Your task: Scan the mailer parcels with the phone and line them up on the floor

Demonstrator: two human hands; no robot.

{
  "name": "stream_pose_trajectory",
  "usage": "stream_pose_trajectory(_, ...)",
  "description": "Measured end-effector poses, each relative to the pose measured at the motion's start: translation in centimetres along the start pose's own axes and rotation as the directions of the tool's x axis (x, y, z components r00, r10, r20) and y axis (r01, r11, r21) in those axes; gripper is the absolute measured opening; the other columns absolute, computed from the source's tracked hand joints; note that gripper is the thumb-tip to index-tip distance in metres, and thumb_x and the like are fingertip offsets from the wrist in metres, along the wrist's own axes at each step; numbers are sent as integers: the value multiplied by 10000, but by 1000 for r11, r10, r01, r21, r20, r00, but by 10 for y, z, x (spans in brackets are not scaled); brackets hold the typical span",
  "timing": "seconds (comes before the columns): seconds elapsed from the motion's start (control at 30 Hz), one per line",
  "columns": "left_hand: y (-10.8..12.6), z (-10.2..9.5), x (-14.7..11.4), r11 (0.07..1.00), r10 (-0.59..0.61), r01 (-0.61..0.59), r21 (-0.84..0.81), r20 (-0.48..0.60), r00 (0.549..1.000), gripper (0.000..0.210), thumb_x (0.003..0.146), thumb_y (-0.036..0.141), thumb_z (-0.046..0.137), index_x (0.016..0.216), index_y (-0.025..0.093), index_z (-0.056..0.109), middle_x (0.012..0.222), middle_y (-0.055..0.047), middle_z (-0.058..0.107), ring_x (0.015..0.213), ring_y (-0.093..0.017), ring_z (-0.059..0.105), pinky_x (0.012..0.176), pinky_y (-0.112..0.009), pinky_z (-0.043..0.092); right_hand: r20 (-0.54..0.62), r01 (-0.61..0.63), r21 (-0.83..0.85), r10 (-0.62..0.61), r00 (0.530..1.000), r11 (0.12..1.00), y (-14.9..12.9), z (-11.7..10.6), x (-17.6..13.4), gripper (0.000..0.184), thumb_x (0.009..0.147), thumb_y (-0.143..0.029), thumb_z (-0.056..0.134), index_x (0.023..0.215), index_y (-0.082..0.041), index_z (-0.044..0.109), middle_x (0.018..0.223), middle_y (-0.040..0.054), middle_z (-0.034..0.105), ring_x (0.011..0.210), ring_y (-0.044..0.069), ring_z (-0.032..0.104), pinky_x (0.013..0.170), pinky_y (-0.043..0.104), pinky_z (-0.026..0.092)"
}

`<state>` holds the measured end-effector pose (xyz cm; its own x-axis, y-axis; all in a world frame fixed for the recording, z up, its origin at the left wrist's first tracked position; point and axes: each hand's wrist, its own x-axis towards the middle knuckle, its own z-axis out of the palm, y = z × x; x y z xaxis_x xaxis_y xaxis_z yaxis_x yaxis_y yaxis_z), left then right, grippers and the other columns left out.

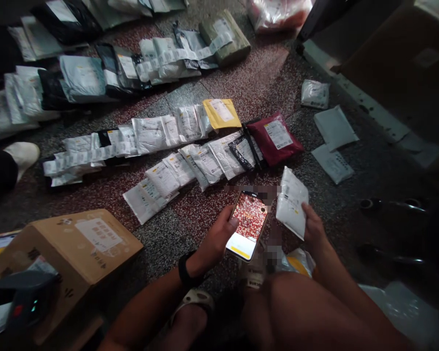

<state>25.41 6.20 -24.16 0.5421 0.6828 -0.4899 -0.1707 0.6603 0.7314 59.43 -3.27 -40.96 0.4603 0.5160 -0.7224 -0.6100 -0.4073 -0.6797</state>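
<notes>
My left hand [219,234] is closed round a smartphone [248,222], thumb over its left edge. The lit screen shows the speckled floor and a yellow bar at the bottom. In my right hand [312,222] is a white parcel [292,202], gripped at its right edge and tilted upright beside the phone. Just beyond both hands lies an overlapping row of white parcels [207,163], ending on the right in a dark red parcel [276,137]. Behind that row is another, with a yellow padded envelope [222,113] at its right end.
At the lower left stands a cardboard box [91,239] with a dark label printer [25,297] by it. More parcels [82,78] fill the upper left. Loose white parcels [335,126] lie at the right, near a large carton [398,73]. Another person's shoe [24,156] is at the left edge.
</notes>
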Motion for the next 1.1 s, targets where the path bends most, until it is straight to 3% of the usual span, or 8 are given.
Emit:
stream_pose_trajectory(0.23,-7,0,5,998,16,-15,-54,14,1000,533,1003,513,724,1419,204,601,1218,-105,775,863,-235,716,754,-347,502,-60,-124,65,128,990,990,37,-3,3,431,849,-515,756,1181,-240,763,1116,100,856,1086,388,817,1007,635,657)
stream_pose_trajectory(0.43,1,-1,3,998,26,-26,57,11,1000,570,953,457,807,1425,222,589,1387,-128,723,1230,-340,683,1032,-462,515,-31,-91,43,93,995,995,42,-5,6,486,840,-536,769,1231,-248,743,1124,91,856,1097,387,816,1000,644,658)
stream_pose_trajectory(0.6,9,-1,4,985,14,-15,172,5,1000,792,836,419,938,1494,232,538,1455,-152,698,1288,-368,667,1131,-523,481,-60,-23,33,25,998,999,35,-16,11,487,848,-547,773,1243,-264,743,1136,76,854,1052,371,824,990,633,664)
stream_pose_trajectory(0.67,8,-1,5,981,9,-4,193,-28,1000,826,813,420,957,1500,237,536,1449,-155,706,1304,-382,663,1115,-519,497,-73,43,42,-40,997,998,13,-23,25,470,844,-546,786,1221,-269,747,1139,65,853,1032,356,825,992,624,664)
stream_pose_trajectory(0.73,6,-2,7,991,-20,24,130,-39,999,775,848,453,925,1487,239,542,1399,-148,735,1264,-381,689,1077,-508,522,-80,175,55,-171,982,983,-27,-28,50,461,826,-530,813,1205,-279,742,1145,45,850,1031,330,821,997,604,662)
stream_pose_trajectory(0.87,1,-2,11,990,-68,69,-122,13,998,631,960,535,780,1481,266,547,1312,-134,767,1099,-360,767,948,-482,577,-4,434,-7,-434,901,901,-146,-14,122,491,735,-411,903,1171,-268,726,1143,13,838,1002,259,791,974,499,664)
stream_pose_trajectory(1.0,-3,-1,15,991,-60,61,-116,11,998,591,970,536,762,1475,281,590,1308,-126,772,1145,-374,755,949,-477,582,68,445,-311,-448,892,840,-242,42,196,442,745,-306,917,1133,-211,727,939,9,812,837,213,729,843,430,646)
stream_pose_trajectory(1.1,-8,-1,21,989,-94,93,-111,0,996,571,985,536,747,1476,285,600,1290,-124,783,1105,-366,767,925,-471,584,139,487,-488,-487,862,724,-263,99,237,351,814,-288,890,1104,-152,748,891,36,783,863,200,696,893,414,607)
